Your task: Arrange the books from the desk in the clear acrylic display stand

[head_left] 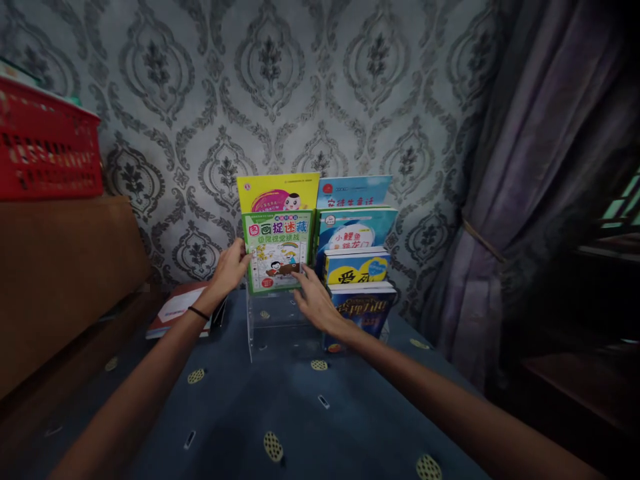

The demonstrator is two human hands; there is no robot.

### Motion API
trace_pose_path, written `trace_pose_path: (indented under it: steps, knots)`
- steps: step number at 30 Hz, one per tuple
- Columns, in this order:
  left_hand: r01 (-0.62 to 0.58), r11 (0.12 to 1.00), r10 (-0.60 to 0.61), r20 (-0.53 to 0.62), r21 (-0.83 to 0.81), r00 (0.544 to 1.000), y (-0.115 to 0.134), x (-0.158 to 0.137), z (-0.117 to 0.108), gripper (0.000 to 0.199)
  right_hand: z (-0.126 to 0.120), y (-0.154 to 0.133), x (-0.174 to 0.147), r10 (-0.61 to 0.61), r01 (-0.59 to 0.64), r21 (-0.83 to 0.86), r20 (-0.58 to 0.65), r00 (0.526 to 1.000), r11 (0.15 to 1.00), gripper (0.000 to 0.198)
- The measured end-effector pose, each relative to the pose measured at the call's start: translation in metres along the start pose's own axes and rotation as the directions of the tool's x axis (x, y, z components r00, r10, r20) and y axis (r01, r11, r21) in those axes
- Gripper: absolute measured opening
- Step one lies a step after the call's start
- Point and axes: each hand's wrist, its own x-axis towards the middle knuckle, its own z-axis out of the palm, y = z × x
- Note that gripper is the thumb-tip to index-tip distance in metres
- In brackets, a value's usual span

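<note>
A green-bordered picture book stands upright in the left column of a clear acrylic book stand, in front of a yellow book. My left hand, with a dark band at its wrist, holds the green book's left edge, fingers partly hidden behind it. My right hand has its fingers stretched out, their tips against the cover's lower right. Right of it, the stand's other column bears a light blue book, a teal book, a yellow-and-blue book and a dark blue book.
A brown-covered book lies on the blue patterned tablecloth at left. A red basket sits on a brown cardboard box. Patterned wallpaper is behind the stand, and a tied purple curtain hangs at right.
</note>
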Motion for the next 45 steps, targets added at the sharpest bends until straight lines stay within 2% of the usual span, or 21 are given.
trace_pose_path:
  steps: [15,37,45]
  knots:
    - [-0.003,0.998,0.003,-0.007,0.056,1.0,0.005,-0.001,-0.016,0.012,-0.001,0.006,0.0,-0.054,0.054,0.048,-0.001,0.999,0.997,0.047]
    - [-0.028,1.0,0.027,0.073,0.013,0.997,0.003,-0.017,-0.017,0.01,-0.008,-0.007,-0.007,-0.069,0.069,0.07,-0.003,0.998,0.995,0.041]
    - [-0.051,0.999,0.051,0.135,-0.002,0.99,0.002,-0.021,-0.02,0.015,-0.009,-0.006,-0.009,-0.062,0.063,0.085,-0.006,0.998,0.994,0.043]
